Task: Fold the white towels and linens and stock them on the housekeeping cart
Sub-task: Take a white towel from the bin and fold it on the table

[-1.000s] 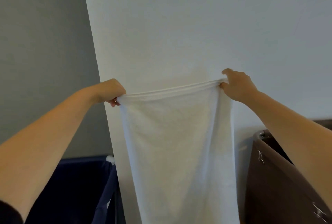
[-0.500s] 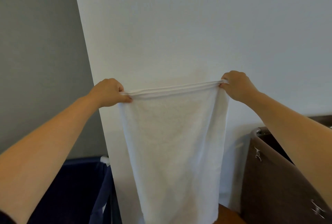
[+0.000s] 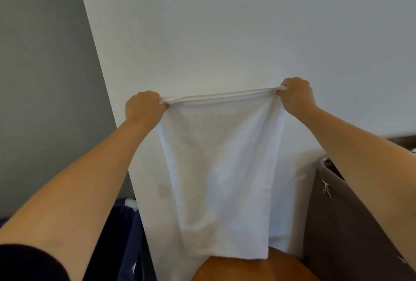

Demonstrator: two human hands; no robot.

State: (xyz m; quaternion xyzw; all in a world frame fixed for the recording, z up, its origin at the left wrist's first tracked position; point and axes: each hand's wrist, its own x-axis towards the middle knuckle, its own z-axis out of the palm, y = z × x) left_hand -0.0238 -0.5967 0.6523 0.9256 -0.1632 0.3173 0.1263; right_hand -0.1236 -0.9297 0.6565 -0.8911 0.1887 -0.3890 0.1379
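White wall (image 3: 225, 33) is filling the background behind the towel (image 3: 220, 179), which I am holding up, hanging doubled. My left hand (image 3: 144, 108) and right hand (image 3: 296, 96) are pinching its top corners, spread apart, edge taut.

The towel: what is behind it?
A white wall stands behind the towel; a brown surface shows under its lower edge. The part it covers is hidden.

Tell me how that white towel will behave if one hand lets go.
Probably floppy: the white towel hangs limp below the edge stretched between the left hand and right hand, so a freed corner would likely drop. It seems light: two pinching grips carry it. Its doubled layers may slide apart.
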